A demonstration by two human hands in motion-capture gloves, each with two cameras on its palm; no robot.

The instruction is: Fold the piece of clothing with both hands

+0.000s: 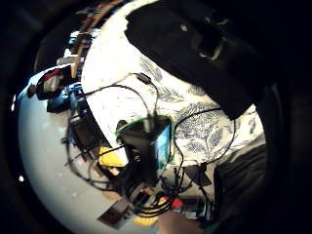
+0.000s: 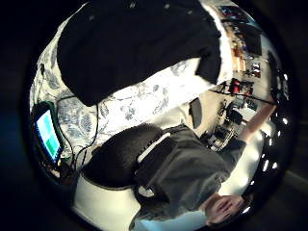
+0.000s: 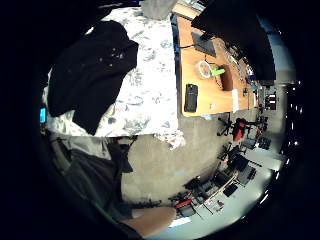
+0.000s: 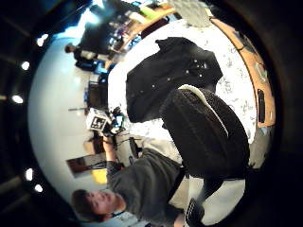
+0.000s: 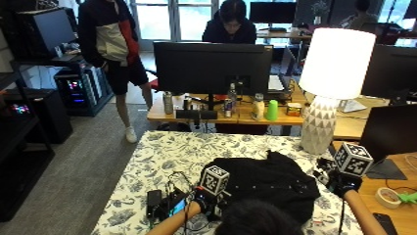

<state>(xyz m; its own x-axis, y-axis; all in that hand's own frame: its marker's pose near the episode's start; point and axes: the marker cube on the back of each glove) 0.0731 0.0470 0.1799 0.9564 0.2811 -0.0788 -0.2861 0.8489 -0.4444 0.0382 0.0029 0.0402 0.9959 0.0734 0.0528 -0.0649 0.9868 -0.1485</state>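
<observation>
A black garment [image 5: 273, 183] lies spread on the table with the floral cloth [image 5: 189, 152], just in front of me. My left hand [image 5: 203, 199] hovers at the garment's left edge and holds nothing. Off the garment's right side, my right hand [image 5: 343, 185] is raised over the table's right edge, also empty. Both right palm views show the whole garment [image 3: 90, 70] [image 4: 165, 75] from well above, and the thumb side one also shows my left hand [image 4: 112, 126]. In the left palm views the garment [image 1: 195, 44] [image 2: 134, 43] is closer but apart from the palm.
A small device with a lit screen [image 5: 173, 205] and cables lies on the cloth by my left hand. A white lamp [image 5: 329, 83] stands at the table's back right. The wooden desk to the right [image 3: 210, 75] holds a phone [image 3: 191, 97] and a tape roll [image 3: 204, 69].
</observation>
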